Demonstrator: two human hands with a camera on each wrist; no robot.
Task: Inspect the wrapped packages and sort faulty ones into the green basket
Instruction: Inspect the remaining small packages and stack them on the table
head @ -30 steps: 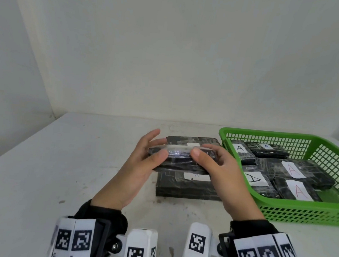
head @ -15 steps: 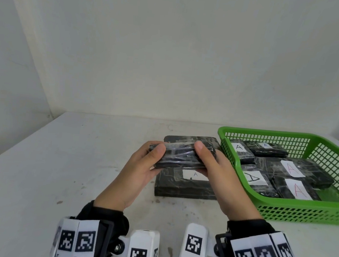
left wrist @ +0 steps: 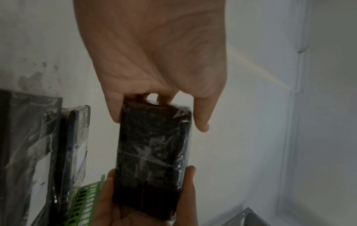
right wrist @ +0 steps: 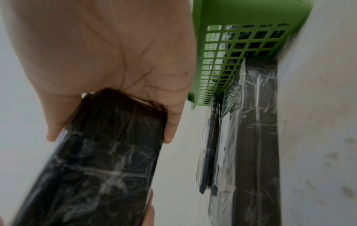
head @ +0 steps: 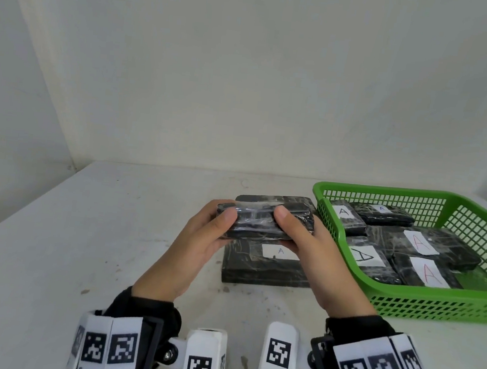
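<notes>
I hold a small black package [head: 257, 226] wrapped in clear film above the table, one hand at each end. My left hand [head: 218, 222] grips its left end with the thumb on the near face, and my right hand [head: 291, 227] grips the right end the same way. The wrist views show the package [left wrist: 152, 159] [right wrist: 108, 160] with its plain, crinkled face; no label shows on it. Below it on the table lies a larger black package [head: 261, 263] with a white "A" label, and another black package [head: 276, 201] lies behind.
The green basket [head: 433, 303] stands at the right on the white table [head: 82, 243], its left wall close to my right hand. It holds several black wrapped packages with white labels. A pale wall rises behind the table.
Both hands have turned the package, so its edge gave way to a broad dark face toward me. It stays over the labelled package.
</notes>
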